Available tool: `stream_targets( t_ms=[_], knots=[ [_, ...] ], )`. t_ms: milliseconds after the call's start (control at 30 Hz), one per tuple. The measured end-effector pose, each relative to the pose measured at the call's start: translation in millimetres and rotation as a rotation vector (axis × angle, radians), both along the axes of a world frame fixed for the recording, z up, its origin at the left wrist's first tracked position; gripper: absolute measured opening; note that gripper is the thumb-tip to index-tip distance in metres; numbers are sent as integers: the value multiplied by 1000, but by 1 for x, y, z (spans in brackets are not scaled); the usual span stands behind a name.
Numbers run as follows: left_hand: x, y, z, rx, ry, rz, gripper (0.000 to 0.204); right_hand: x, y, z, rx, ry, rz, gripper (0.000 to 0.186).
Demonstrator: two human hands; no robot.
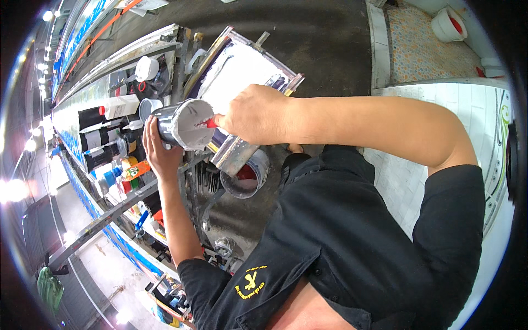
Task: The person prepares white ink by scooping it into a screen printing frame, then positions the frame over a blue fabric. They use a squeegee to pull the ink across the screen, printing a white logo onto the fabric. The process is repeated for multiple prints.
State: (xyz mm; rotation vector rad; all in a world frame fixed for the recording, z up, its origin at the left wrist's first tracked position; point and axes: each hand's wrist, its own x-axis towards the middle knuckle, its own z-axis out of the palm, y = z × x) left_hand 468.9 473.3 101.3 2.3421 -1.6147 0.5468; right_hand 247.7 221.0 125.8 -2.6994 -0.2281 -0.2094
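My left hand point(157, 151) grips a grey plastic tub point(179, 124) lying on its side, its open mouth smeared with white paint and turned toward my right hand. My right hand point(256, 115) is closed on a small red-tipped tool point(210, 122) that reaches into the tub's mouth. Both hands are held over a metal-framed printing screen point(242, 69) with a white mesh. Under the screen's near corner stands a grey pot point(245, 176) with red paint inside.
A shelf at the left holds black bottles point(91, 118), a white bottle point(121, 106), a white lidded jar point(146, 69) and an orange can point(135, 170). Long printing tables run off to the upper left. A white bucket point(448, 25) stands on the patterned floor at the upper right.
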Motion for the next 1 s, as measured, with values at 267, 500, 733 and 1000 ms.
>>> stream_targets(
  t_ms=[267, 500, 733, 1000],
  knots=[
    [6, 13, 19, -56, -120, -2, 82, 0, -6, 2, 46, -166, -137, 33],
    [22, -4, 39, -132, -304, -52, 70, -8, 16, -39, 1518, 524, -5, 37],
    [43, 11, 21, -320, -212, 182, 99, -46, 29, -33, 2236, 792, 54, 37],
    [33, 7, -53, -492, 92, 490, 102, -65, 5, -9, 2138, 708, -94, 38]
  ],
)
